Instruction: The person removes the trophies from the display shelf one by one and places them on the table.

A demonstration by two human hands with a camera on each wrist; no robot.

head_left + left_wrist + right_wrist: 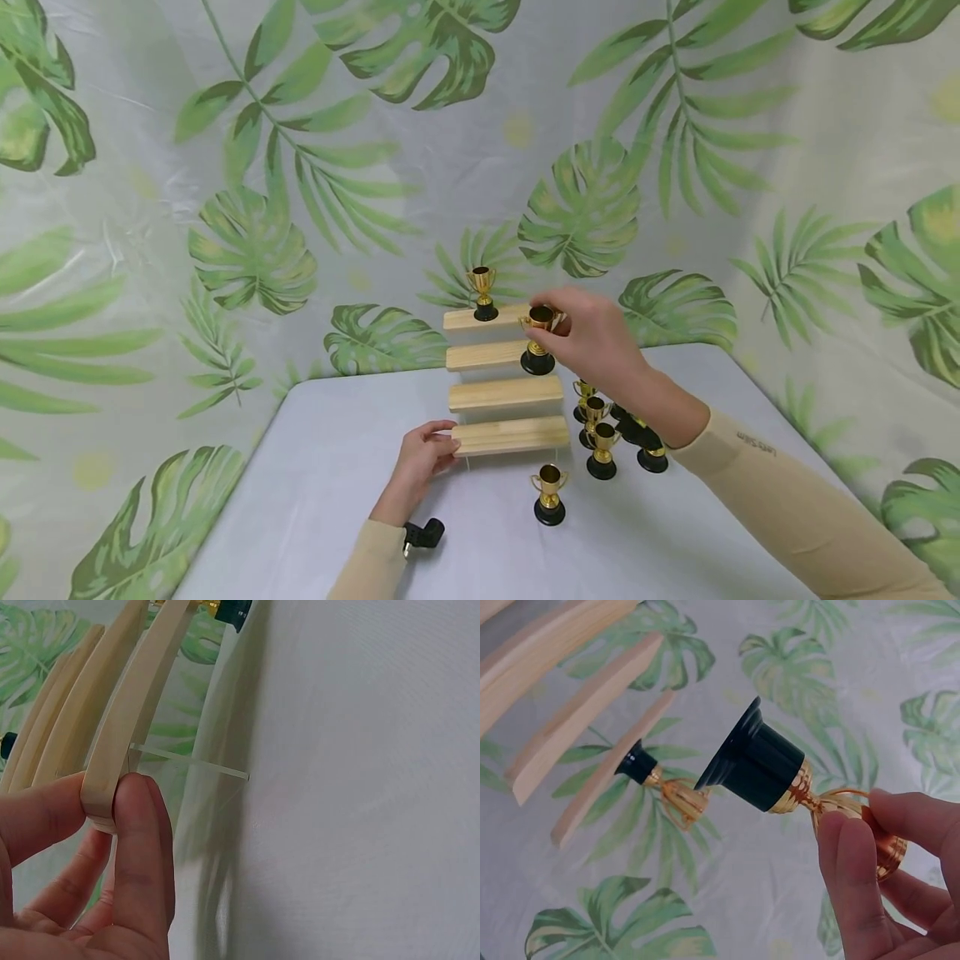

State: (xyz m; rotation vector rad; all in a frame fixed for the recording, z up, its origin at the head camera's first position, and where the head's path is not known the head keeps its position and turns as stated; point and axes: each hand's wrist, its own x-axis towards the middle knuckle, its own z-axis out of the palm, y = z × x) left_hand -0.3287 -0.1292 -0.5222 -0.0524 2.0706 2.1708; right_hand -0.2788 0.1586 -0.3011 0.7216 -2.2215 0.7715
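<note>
A stepped display stand with several pale wooden shelves [510, 436] stands at the middle of the table. My left hand [422, 458] pinches the left end of its lowest shelf [124, 727] between thumb and fingers. In front of the upper shelves, my right hand [588, 333] holds a small gold trophy [537, 358] by its cup. The right wrist view shows this trophy's black base [754, 765] free in the air, apart from the shelves. Another gold trophy [483, 292] stands upright on the top shelf, left of the held one.
One trophy [550, 496] stands on the table in front of the stand. Several more trophies [602, 450] are grouped right of it, partly hidden by my right forearm. A black plug [426, 533] lies beside my left wrist. Behind the table [315, 467] hangs a leaf-print curtain [450, 167].
</note>
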